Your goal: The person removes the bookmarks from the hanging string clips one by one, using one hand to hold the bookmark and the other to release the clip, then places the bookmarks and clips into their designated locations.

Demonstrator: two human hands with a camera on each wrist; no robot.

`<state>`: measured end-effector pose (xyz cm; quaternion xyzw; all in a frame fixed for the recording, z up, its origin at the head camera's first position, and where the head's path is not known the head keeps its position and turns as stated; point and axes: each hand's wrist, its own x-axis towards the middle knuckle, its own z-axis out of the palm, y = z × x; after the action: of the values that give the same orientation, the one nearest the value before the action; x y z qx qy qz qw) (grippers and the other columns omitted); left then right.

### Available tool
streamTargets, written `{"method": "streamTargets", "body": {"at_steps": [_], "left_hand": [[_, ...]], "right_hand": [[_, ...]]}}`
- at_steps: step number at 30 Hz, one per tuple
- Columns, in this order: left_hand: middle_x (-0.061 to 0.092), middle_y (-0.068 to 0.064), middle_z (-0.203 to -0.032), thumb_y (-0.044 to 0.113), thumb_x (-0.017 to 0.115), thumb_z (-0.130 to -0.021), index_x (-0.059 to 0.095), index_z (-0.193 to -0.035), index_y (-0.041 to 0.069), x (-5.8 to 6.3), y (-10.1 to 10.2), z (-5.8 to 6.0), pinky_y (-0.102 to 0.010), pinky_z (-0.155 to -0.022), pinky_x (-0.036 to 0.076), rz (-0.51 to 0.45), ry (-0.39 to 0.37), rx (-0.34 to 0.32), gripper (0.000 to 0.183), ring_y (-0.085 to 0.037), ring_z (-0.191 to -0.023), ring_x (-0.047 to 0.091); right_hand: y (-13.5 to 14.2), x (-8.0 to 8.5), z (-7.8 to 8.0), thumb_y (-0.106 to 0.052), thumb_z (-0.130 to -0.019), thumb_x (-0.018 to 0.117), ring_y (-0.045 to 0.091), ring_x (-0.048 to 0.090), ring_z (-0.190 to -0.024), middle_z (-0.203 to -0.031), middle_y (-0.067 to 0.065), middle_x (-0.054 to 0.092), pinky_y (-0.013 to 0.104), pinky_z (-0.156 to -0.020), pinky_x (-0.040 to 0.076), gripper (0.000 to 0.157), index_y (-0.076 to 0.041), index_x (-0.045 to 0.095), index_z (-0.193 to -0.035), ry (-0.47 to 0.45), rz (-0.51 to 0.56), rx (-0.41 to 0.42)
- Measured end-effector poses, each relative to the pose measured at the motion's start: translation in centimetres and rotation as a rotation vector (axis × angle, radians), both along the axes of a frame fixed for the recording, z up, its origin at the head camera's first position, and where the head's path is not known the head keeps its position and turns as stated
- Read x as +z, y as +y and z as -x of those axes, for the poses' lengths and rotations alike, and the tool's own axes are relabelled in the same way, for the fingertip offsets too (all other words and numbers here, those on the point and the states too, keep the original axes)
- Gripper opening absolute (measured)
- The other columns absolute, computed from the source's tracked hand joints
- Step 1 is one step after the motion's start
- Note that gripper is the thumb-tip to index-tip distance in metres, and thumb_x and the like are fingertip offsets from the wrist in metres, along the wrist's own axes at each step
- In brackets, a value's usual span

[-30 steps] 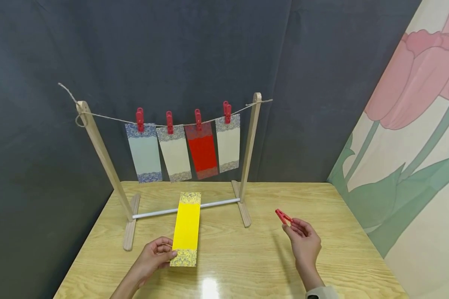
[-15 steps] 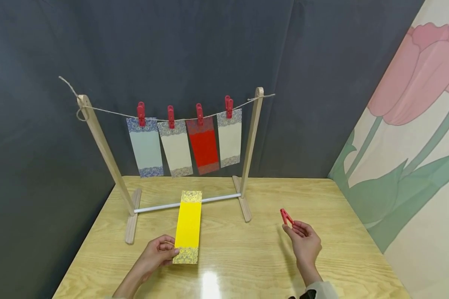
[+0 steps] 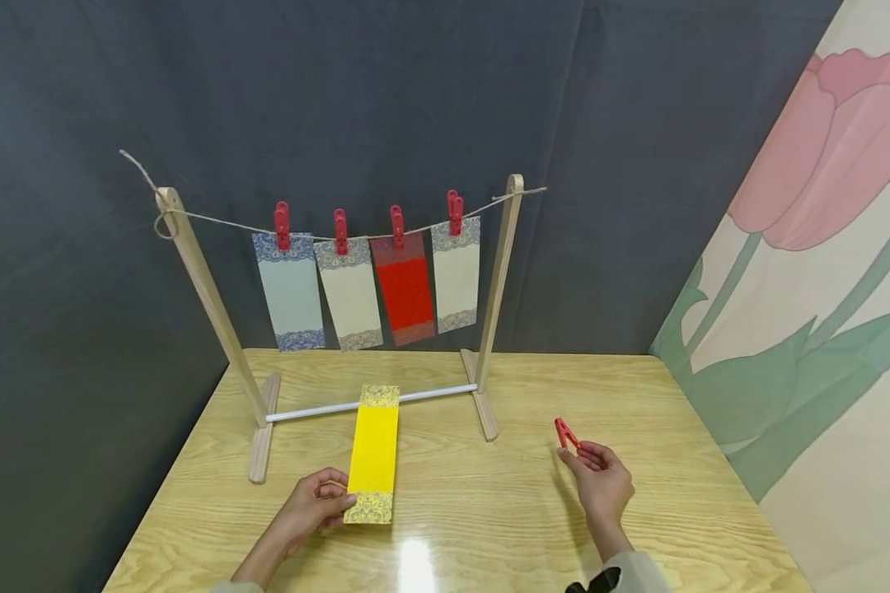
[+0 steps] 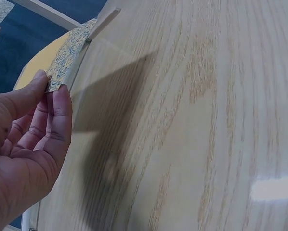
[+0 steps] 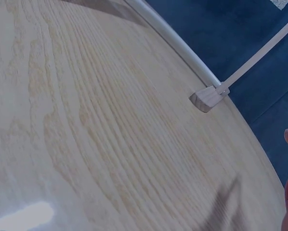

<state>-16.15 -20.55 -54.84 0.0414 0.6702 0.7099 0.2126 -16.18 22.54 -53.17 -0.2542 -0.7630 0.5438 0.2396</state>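
Yellow card (image 3: 374, 449) is in the left hand (image 3: 315, 502) in the head view, fingers pinching the left edge of its near patterned end, rest of it pointing toward the rack. Right hand (image 3: 602, 486), well off to the right, pinches a red clip (image 3: 566, 433) that pokes out past the fingertips. Four cards hang clipped on the string (image 3: 222, 221) above. My read: hanging step, card and clip picked up, not joined yet. Next move likely calls for raising the far end to the bare string on the left, then clip over both.

Left wrist view: thumb on one face, fingers on the other, gripping a corner only; card runs beyond the fingertips, clear of the counter (image 4: 192, 144). Swing risk, I'd guess.

Right wrist view: just fingertips and a red sliver at frame edge; can't tell the grip from here.
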Motion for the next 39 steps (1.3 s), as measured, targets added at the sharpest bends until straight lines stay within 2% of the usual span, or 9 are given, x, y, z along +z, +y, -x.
{"method": "streamTargets", "body": {"at_steps": [12,25,39], "left_hand": [[0.062,-0.002,-0.079,0.001,0.069,-0.089,0.054,-0.107,-0.003,-0.8,0.3,0.3,-0.030,-0.062,0.056,-0.004,-0.059,0.029,0.024,-0.011,-0.065,0.058],[0.061,-0.003,-0.079,-0.005,0.065,-0.089,0.052,-0.108,-0.005,-1.2,0.6,0.4,-0.032,-0.063,0.057,-0.034,-0.069,0.002,0.023,-0.016,-0.071,0.061],[0.060,-0.003,-0.076,-0.006,0.065,-0.089,0.051,-0.107,-0.006,-1.7,0.6,0.7,-0.031,-0.062,0.057,-0.010,-0.069,-0.002,0.023,-0.017,-0.070,0.061]], "right_hand": [[-0.2,-1.1,-0.2,-0.009,-0.075,0.084,0.000,0.057,-0.067,-0.097,0.025,0.067,0.011,-0.056,0.047,0.034,0.006,0.067,-0.101,-0.037,-0.043,0.013],[-0.3,-2.1,-0.4,-0.011,-0.073,0.087,0.002,0.058,-0.065,-0.089,0.018,0.069,0.012,-0.055,0.047,0.036,0.006,0.068,-0.099,-0.089,-0.053,0.003],[-0.3,-3.4,-0.4,-0.011,-0.074,0.085,0.005,0.058,-0.066,-0.086,0.015,0.068,0.013,-0.054,0.047,0.036,0.007,0.067,-0.099,-0.117,-0.070,0.002]]}}
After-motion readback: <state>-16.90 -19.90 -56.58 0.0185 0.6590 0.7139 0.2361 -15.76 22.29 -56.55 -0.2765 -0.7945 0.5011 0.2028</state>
